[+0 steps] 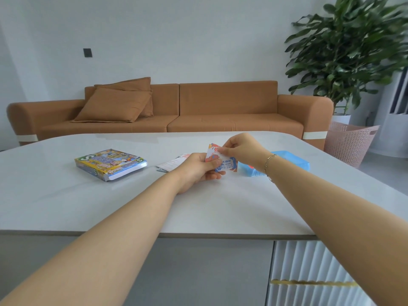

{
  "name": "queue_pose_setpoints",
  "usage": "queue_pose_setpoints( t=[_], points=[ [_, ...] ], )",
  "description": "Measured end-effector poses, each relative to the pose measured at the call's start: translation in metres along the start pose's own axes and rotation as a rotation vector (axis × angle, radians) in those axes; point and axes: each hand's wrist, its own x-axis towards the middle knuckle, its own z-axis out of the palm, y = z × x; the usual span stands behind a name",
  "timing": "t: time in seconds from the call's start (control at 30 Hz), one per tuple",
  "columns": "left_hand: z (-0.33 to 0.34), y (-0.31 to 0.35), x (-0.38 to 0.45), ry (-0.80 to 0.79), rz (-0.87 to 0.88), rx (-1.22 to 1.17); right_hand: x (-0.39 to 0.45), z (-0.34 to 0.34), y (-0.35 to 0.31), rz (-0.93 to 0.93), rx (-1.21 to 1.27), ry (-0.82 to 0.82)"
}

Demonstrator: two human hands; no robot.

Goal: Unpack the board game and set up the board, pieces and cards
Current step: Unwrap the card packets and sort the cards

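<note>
Cards in hand, board not laid out.
Left hand [199,166] grips the cards [217,159] above the desk [66,195]; right hand [239,151] pinches 1. Box [110,163], sheets [173,163] and tray [287,161] lie out; no board or pieces visible.

Bare forearms, no sleeves; thin gold chain bracelet [269,161] on right wrist.

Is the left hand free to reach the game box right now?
Probably not yet: the left hand grips the cards together with the right hand. The table path to the game box looks unobstructed.
</note>
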Motion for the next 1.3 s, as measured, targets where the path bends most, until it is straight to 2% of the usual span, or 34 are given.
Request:
queue_pose_setpoints(
  t=[0.3,0.53,0.67,1.03,1.2,1.3],
  points=[
    [-0.001,0.000,0.001,-0.010,0.007,-0.007,-0.002,0.002,0.000,0.028,0.111,0.039],
    [-0.001,-0.002,0.003,-0.005,0.008,-0.010,-0.001,-0.001,0.001,0.043,0.177,0.002],
    [-0.002,-0.001,0.002,-0.007,0.006,-0.013,0.003,0.004,0.000,0.052,0.247,0.047],
    [-0.001,-0.001,0.002,-0.003,-0.004,-0.030,0.005,0.001,0.003,0.001,0.124,0.042],
    [-0.001,-0.001,0.001,-0.001,0.004,-0.012,0.007,0.009,-0.001,0.008,0.087,0.127],
    [-0.001,-0.001,0.002,0.008,0.002,-0.020,0.007,0.009,-0.001,-0.015,0.081,0.108]
  ],
)
